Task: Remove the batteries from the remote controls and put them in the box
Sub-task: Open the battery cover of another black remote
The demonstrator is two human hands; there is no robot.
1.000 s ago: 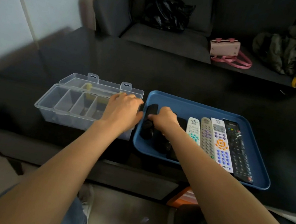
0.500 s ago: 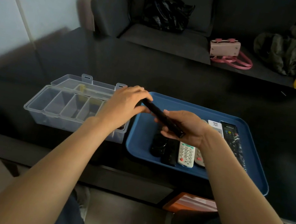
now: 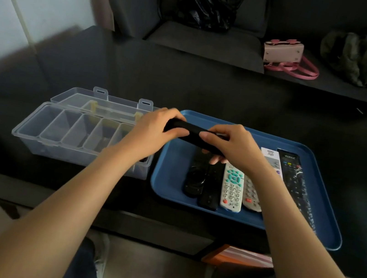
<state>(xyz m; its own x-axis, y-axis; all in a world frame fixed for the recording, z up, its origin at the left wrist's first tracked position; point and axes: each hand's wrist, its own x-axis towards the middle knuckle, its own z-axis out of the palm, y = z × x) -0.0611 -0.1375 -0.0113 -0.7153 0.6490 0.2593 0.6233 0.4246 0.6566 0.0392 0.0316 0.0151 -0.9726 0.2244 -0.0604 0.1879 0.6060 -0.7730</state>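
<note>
Remote (image 3: 190, 135), black, held above tray's (image 3: 170, 172) far-left corner; left hand (image 3: 155, 129) and right hand (image 3: 232, 144) curl fingers round its ends. Step: opening battery cover. Next: slide cover off, then batteries to box (image 3: 33, 136).

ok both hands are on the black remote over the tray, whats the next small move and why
Probably slide the back cover off: the left hand and right hand grip the black remote at either end, no battery shows yet, and the clear box sits open alongside.
</note>
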